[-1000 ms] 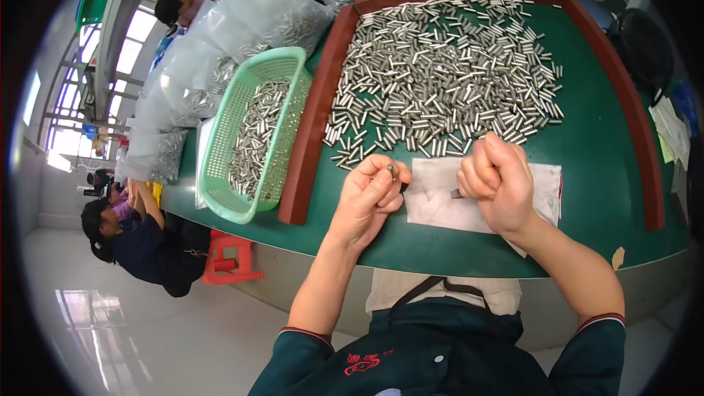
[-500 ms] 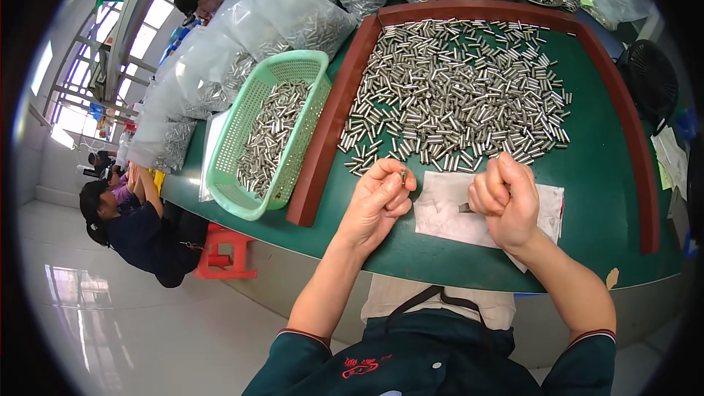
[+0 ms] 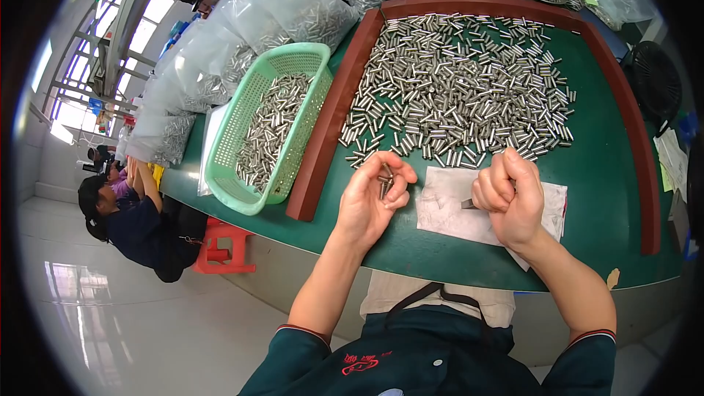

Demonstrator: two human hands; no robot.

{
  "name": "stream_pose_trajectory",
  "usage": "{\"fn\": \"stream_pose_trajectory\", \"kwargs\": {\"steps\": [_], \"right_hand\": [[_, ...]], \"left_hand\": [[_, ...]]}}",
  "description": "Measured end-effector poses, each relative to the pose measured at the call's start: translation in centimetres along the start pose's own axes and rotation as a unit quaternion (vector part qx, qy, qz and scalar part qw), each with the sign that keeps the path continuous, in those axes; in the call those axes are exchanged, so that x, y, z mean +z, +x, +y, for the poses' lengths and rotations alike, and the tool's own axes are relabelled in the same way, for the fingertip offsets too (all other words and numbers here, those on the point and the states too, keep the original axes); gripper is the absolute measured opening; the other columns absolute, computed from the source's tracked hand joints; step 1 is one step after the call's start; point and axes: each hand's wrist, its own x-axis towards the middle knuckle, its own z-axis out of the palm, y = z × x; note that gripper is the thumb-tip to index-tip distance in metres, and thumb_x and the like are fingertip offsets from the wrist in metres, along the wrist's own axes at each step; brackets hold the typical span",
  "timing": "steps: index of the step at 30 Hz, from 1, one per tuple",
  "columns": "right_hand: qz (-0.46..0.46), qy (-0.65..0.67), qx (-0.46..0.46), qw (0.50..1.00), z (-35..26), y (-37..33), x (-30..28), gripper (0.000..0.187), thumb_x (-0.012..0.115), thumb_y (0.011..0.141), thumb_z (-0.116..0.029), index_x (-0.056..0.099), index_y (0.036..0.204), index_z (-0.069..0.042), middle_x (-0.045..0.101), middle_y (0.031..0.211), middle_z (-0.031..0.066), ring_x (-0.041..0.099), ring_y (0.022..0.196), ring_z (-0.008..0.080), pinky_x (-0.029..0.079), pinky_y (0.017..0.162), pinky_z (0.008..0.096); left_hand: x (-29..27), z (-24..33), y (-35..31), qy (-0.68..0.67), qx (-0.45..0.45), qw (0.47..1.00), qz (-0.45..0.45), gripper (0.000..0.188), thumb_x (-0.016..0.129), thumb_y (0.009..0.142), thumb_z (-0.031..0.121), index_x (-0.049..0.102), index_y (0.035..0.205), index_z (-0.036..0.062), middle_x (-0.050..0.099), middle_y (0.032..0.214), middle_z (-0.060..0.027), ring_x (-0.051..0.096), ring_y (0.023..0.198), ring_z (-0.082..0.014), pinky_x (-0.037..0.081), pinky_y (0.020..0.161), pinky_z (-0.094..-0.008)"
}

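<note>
My left hand (image 3: 367, 202) is half curled, palm up, around a few small metal pins (image 3: 386, 182) that lie against its fingers. It hovers just in front of a broad spread of shiny steel pins (image 3: 458, 95) on the green tabletop (image 3: 587, 198). My right hand (image 3: 515, 202) is a fist around a narrow dark piece (image 3: 468, 204), of which only a short end sticks out; the rest is hidden by the fingers. Beneath this fist lies a stained white cloth (image 3: 440, 213).
Dark red wooden rails (image 3: 323, 147) border the pins on three sides. Left of them stands a light green perforated basket (image 3: 220, 176), partly filled with pins. Clear bags (image 3: 315, 18) of pins line the back. A black fan (image 3: 653, 84) is at the right; a person (image 3: 143, 227) sits far left.
The fingers of my left hand have loosened from a pinch on a pin into a cupped curl, showing several pins. My right fist stays nearly in place.
</note>
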Motion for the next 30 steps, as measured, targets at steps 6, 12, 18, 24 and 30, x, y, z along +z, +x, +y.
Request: {"fn": "stream_pose_trajectory", "kwargs": {"steps": [6, 12, 18, 24, 30], "right_hand": [[-0.005, 0.005, -0.002, 1.0, -0.1, 0.0, -0.1, 0.042, 0.032, 0.09, -0.025, 0.028, 0.051, -0.01, 0.026, 0.041, -0.0012, 0.018, 0.04, 0.0073, 0.017, 0.04, 0.0232], [0.001, 0.003, -0.002, 1.0, 0.0, 0.1, 0.0, 0.042, 0.031, 0.09, -0.025, 0.028, 0.051, -0.01, 0.026, 0.041, -0.0012, 0.018, 0.04, 0.0074, 0.017, 0.04, 0.0233], [0.011, 0.007, 0.002, 1.0, -0.2, 0.1, 0.1, 0.042, 0.031, 0.09, -0.026, 0.028, 0.05, -0.01, 0.026, 0.041, -0.0015, 0.018, 0.04, 0.0074, 0.017, 0.039, 0.0234], [0.018, 0.012, 0.003, 1.0, 0.0, 0.2, -0.2, 0.043, 0.031, 0.09, -0.026, 0.028, 0.05, -0.011, 0.026, 0.041, -0.0017, 0.018, 0.039, 0.0075, 0.016, 0.039, 0.0236], [0.027, 0.01, 0.005, 1.0, -0.2, 0.2, 0.0, 0.043, 0.032, 0.09, -0.027, 0.027, 0.05, -0.011, 0.025, 0.04, -0.0017, 0.018, 0.039, 0.0077, 0.017, 0.039, 0.0238]], "left_hand": [[0.0, 1.6, 0.5, 0.395, 0.108, 0.902, 0.14, 0.019, 0.053, 0.084, 0.016, 0.053, 0.072, 0.0023, 0.043, 0.058, 0.0039, 0.031, 0.048, -0.0027, 0.025, 0.043, -0.0186], [-0.1, 1.7, 1.7, 0.734, 0.216, 0.621, 0.172, 0.012, 0.066, 0.067, 0.007, 0.058, 0.073, 0.0005, 0.033, 0.044, -0.0041, 0.034, 0.038, -0.0133, 0.029, 0.04, -0.0293], [-0.7, 0.9, 1.8, 0.761, 0.231, 0.585, 0.162, 0.009, 0.065, 0.069, 0.005, 0.058, 0.073, -0.0004, 0.03, 0.045, -0.0025, 0.029, 0.041, -0.0078, 0.026, 0.04, -0.0259], [-0.5, 1.3, 0.9, 0.273, 0.014, 0.962, 0.012, 0.008, 0.054, 0.083, 0.011, 0.052, 0.086, 0.0036, 0.049, 0.072, -0.0016, 0.029, 0.049, -0.0027, 0.024, 0.045, -0.0159], [-1.4, 1.5, 0.6, 0.104, -0.093, 0.988, -0.065, 0.007, 0.048, 0.086, 0.01, 0.052, 0.091, 0.0054, 0.053, 0.076, -0.0063, 0.026, 0.048, -0.002, 0.022, 0.042, -0.0157]]}}
